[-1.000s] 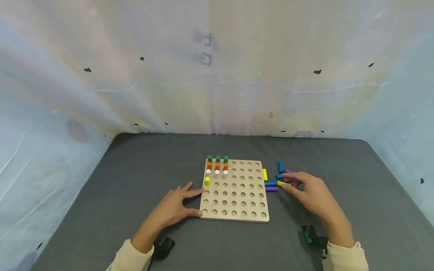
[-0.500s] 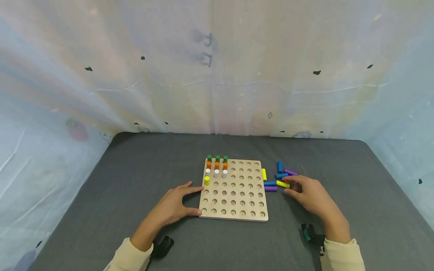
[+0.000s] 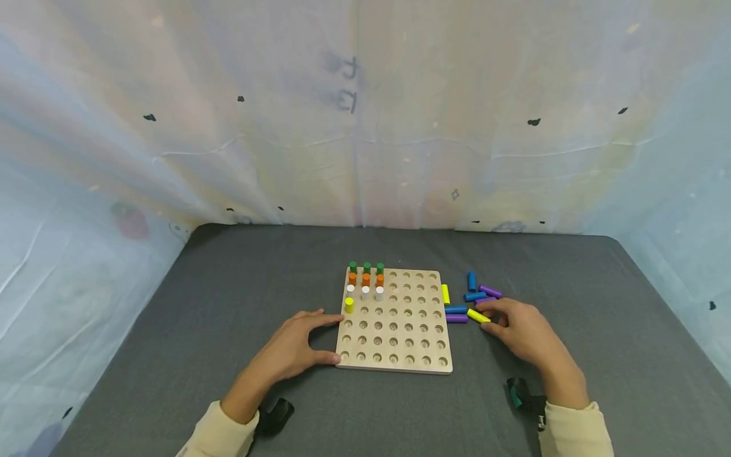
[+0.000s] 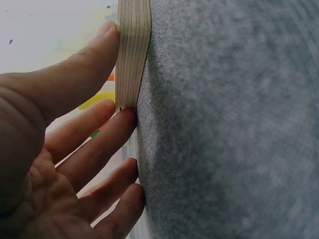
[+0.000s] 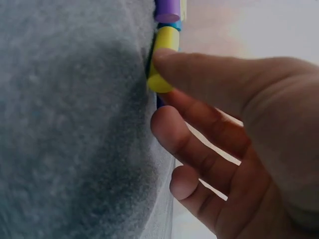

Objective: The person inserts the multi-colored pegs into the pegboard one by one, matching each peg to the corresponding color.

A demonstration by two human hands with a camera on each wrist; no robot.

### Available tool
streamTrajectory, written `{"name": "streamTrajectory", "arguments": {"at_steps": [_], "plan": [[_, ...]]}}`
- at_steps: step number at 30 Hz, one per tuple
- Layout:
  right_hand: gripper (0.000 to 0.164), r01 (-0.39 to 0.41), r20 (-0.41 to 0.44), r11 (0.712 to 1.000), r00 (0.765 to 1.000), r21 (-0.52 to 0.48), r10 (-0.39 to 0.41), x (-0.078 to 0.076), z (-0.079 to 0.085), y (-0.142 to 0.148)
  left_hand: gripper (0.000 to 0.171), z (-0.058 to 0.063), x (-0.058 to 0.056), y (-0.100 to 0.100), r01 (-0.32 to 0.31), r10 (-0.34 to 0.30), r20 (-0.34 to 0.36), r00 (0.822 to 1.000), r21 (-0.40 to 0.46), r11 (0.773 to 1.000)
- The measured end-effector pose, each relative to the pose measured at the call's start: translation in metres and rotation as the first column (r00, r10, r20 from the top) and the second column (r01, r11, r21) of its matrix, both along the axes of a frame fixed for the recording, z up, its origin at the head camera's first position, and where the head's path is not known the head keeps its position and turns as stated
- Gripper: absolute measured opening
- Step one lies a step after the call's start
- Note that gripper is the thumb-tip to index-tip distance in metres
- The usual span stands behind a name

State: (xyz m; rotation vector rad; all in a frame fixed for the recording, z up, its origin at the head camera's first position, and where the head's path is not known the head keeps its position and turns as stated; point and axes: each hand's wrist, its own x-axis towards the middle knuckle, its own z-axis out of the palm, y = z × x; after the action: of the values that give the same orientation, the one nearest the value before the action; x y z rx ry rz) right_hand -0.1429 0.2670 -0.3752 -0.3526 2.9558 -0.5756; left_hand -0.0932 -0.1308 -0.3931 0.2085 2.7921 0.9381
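A square wooden pegboard lies on the grey table, its upper left holes filled with green, orange and white pegs, plus one yellow peg. At its left edge my left hand touches the side with thumb and fingertips, fingers fairly straight. My right hand is over the loose pegs at the right, thumb and index finger pinching the end of a yellow peg. The right wrist view shows the thumb across that yellow peg; the index fingertip is hidden behind it.
Right of the board lie loose pegs: a yellow one, blue ones and purple ones, some against the board's edge. A pale printed sheet hangs behind the table and along its sides.
The yellow peg at my right hand has swung away from the blue peg's end, its right end now nearer me. My right hand shifted slightly nearer me; the left stays at the board.
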Motion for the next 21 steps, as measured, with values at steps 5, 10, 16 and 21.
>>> {"name": "streamTrajectory", "arguments": {"at_steps": [5, 10, 16, 21], "plan": [[0.034, 0.007, 0.022, 1.0, 1.0, -0.01, -0.006, 0.0023, 0.0022, 0.003, 0.071, 0.0006, -0.0004, -0.0006, -0.006, 0.006, 0.01, 1.0, 0.008, 1.0], [0.034, 0.03, 0.046, 1.0, 0.999, -0.006, -0.029, 0.0022, 0.0011, 0.0026, 0.071, 0.0012, 0.0002, -0.001, -0.007, 0.007, 0.007, 1.0, 0.016, 1.0], [0.033, 0.046, 0.042, 0.999, 0.998, -0.011, -0.046, -0.0004, -0.0012, -0.0031, 0.07, -0.0006, 0.0015, -0.0033, -0.007, 0.006, 0.01, 1.0, 0.025, 1.0], [0.03, 0.054, 0.04, 0.998, 0.998, -0.013, -0.053, -0.0008, -0.0006, -0.004, 0.069, -0.0008, -0.0001, -0.0033, -0.001, 0.001, 0.0, 1.0, 0.042, 0.999]]}}
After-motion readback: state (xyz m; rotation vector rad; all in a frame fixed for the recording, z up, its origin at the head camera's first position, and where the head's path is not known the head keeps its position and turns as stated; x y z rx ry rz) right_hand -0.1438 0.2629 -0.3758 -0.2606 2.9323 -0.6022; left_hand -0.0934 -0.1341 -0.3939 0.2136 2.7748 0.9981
